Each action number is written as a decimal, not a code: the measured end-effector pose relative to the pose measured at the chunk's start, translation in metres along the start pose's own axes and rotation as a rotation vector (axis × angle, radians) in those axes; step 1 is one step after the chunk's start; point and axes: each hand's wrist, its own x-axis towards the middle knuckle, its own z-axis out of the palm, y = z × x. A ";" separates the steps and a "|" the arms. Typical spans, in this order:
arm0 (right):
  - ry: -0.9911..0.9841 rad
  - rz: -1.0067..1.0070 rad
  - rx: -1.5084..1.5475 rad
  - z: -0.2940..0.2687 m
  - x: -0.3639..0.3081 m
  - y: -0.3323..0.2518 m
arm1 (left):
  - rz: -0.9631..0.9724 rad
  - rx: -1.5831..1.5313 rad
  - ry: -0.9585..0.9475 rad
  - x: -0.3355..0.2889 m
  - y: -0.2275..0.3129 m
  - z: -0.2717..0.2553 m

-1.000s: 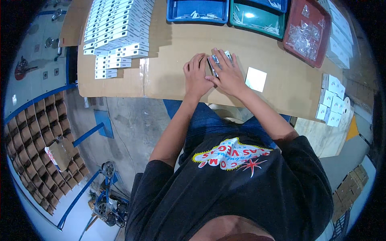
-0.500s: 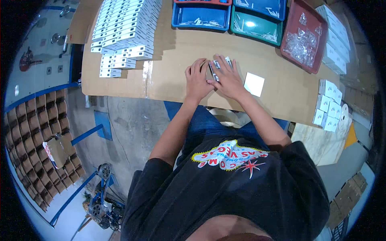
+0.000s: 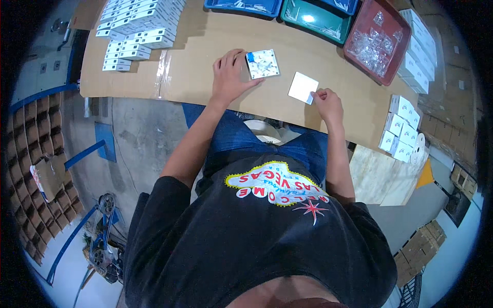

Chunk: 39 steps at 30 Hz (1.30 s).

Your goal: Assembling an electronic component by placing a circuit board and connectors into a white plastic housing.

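A shallow square white case [image 3: 264, 66], with small white parts and a blue piece showing in it, lies on the cardboard-covered table. My left hand [image 3: 229, 77] grips it at its left side, the thumb along the near edge and the fingers round the left edge. To the right lies a flat square white plate [image 3: 302, 87]. With thumb and fingertips closed, my right hand [image 3: 328, 106] pinches the plate's near right corner. The plate and the case are apart.
Stacked white boxes [image 3: 138, 31] fill the table's far left. Along the far side are a blue tray [image 3: 246, 7], a green tray [image 3: 316, 25] and a red tray [image 3: 380, 43] of clear plastic bags. More small white boxes [image 3: 400, 126] stand at the right edge.
Both hands were together over the case. My right hand has left it and moved right to the plate's corner, uncovering the case. The whole view has shifted slightly.
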 end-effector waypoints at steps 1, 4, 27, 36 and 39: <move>0.001 -0.005 -0.002 0.005 0.001 0.005 | 0.005 -0.003 0.005 0.000 0.000 0.001; 0.047 -0.006 0.059 0.018 0.008 0.017 | 0.007 -0.003 0.009 -0.002 0.002 0.001; -0.204 -0.079 1.397 -0.075 -0.045 -0.040 | -0.551 -1.871 -0.161 -0.021 0.043 -0.038; -0.267 -0.117 1.405 -0.078 -0.058 -0.051 | -0.599 -2.091 -0.416 -0.009 0.084 -0.052; -0.180 -0.090 1.441 -0.077 -0.062 -0.056 | -0.673 -2.039 -0.390 -0.007 0.101 -0.054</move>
